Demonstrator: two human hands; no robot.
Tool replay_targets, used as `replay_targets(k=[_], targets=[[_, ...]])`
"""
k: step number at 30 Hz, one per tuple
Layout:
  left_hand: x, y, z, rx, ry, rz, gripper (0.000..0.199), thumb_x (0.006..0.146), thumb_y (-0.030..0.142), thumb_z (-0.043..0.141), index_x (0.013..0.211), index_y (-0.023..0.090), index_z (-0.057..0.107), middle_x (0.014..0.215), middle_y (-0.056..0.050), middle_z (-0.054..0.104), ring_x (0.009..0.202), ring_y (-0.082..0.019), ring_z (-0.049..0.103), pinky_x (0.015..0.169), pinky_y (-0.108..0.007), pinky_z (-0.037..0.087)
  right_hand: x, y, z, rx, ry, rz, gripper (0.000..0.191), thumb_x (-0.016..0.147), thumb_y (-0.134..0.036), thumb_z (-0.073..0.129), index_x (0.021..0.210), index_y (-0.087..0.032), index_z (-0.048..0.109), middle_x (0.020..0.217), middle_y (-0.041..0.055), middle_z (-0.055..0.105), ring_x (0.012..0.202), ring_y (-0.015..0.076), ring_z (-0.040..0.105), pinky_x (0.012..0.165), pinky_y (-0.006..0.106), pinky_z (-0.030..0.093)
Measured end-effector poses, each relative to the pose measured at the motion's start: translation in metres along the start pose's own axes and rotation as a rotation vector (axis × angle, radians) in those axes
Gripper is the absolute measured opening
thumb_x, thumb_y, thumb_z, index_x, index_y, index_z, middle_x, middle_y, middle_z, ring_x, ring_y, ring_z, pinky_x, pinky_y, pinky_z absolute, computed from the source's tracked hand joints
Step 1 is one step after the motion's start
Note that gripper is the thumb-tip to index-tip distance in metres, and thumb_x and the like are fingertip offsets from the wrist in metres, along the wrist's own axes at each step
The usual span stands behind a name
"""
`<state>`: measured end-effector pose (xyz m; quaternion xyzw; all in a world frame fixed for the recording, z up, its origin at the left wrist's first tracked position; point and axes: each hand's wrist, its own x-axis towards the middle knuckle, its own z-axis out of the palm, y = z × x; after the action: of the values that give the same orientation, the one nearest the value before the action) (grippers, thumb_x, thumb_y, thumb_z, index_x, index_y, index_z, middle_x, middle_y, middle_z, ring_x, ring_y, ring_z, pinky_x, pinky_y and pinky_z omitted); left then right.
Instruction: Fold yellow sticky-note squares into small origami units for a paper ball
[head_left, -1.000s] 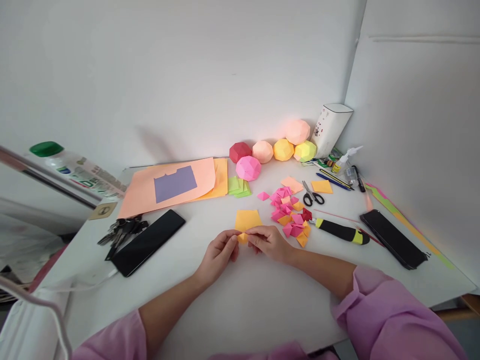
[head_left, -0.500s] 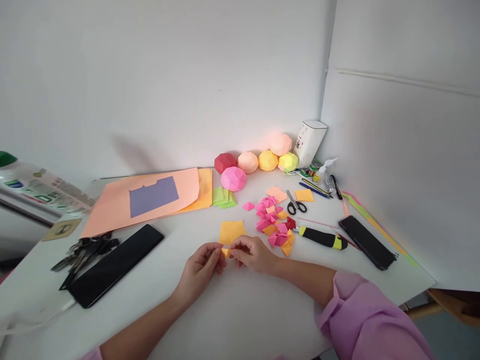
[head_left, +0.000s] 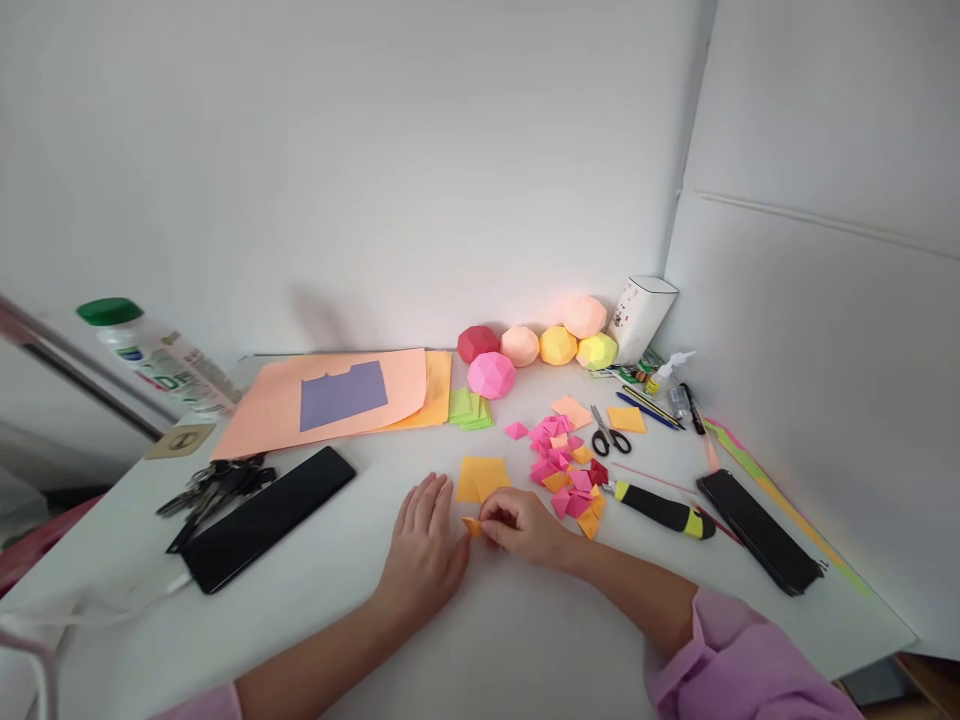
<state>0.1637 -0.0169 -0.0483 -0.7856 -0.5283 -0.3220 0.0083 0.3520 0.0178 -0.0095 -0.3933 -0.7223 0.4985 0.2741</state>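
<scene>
My right hand point(head_left: 525, 525) pinches a small folded orange paper piece point(head_left: 472, 525) between thumb and fingertips, low over the white table point(head_left: 510, 640). To its left, my left hand point(head_left: 426, 540) lies flat with fingers stretched out, its thumb close to the folded piece. Just beyond the hands is an orange square of paper point(head_left: 481, 478), partly covered by my right fingers. A heap of folded pink and orange paper pieces point(head_left: 559, 455) lies right of it, with one pink piece point(head_left: 516, 430) apart from the others.
Scissors point(head_left: 610, 435) and a black-and-yellow cutter point(head_left: 664, 510) lie to the right, near a black phone point(head_left: 761, 530). Faceted paper balls point(head_left: 492, 375) line the wall. Keys point(head_left: 217, 490), a long black device point(head_left: 270, 520), large paper sheets point(head_left: 255, 410) and a bottle point(head_left: 165, 360) occupy the left.
My left hand has let go of the folded orange piece and now lies flat with fingers extended. The right hand still holds the piece. The view has shifted slightly left.
</scene>
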Motion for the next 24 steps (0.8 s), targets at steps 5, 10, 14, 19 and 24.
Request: replay_targets(k=[5, 10, 14, 19, 24], targets=[[-0.006, -0.007, 0.01, 0.235, -0.185, 0.07, 0.057, 0.088, 0.042, 0.038, 0.129, 0.004, 0.049, 0.14, -0.025, 0.042, 0.134, -0.038, 0.032, 0.106, -0.054, 0.027, 0.001, 0.005, 0.0, 0.011, -0.016, -0.014, 0.006, 0.08, -0.02, 0.057, 0.075, -0.017, 0.056, 0.075, 0.0006, 0.058, 0.063, 0.0108, 0.054, 0.058, 0.023, 0.044], [-0.006, -0.007, 0.009, 0.261, -0.207, 0.1, 0.06, 0.089, 0.045, 0.036, 0.131, 0.003, 0.048, 0.141, -0.026, 0.04, 0.134, -0.039, 0.03, 0.106, -0.054, 0.025, 0.001, 0.002, -0.001, -0.021, -0.018, -0.026, 0.004, 0.079, -0.016, 0.055, 0.076, -0.017, 0.057, 0.081, 0.0024, 0.06, 0.064, 0.0116, 0.056, 0.057, 0.024, 0.045], [-0.003, -0.005, 0.006, 0.264, -0.239, 0.105, 0.06, 0.089, 0.044, 0.037, 0.13, 0.001, 0.049, 0.141, -0.028, 0.039, 0.134, -0.041, 0.03, 0.106, -0.055, 0.024, 0.006, -0.011, -0.02, -0.179, 0.136, -0.192, 0.007, 0.081, -0.018, 0.052, 0.077, -0.018, 0.058, 0.086, 0.0065, 0.063, 0.078, 0.0172, 0.058, 0.062, 0.028, 0.047], [-0.001, -0.004, 0.003, 0.249, -0.257, 0.08, 0.057, 0.088, 0.042, 0.039, 0.129, 0.004, 0.05, 0.142, -0.027, 0.039, 0.134, -0.041, 0.029, 0.107, -0.055, 0.023, 0.009, -0.024, -0.056, -0.637, 0.64, -0.225, 0.013, 0.081, -0.015, 0.049, 0.075, -0.017, 0.06, 0.093, 0.0119, 0.063, 0.093, 0.0246, 0.055, 0.081, 0.04, 0.046], [-0.001, -0.003, 0.002, 0.227, -0.238, 0.079, 0.055, 0.087, 0.04, 0.042, 0.128, 0.004, 0.051, 0.141, -0.027, 0.04, 0.134, -0.041, 0.029, 0.106, -0.056, 0.024, 0.002, -0.017, -0.036, -1.07, 0.496, -0.313, 0.019, 0.081, -0.01, 0.047, 0.083, -0.014, 0.065, 0.114, 0.0162, 0.057, 0.109, 0.0296, 0.049, 0.088, 0.046, 0.043]])
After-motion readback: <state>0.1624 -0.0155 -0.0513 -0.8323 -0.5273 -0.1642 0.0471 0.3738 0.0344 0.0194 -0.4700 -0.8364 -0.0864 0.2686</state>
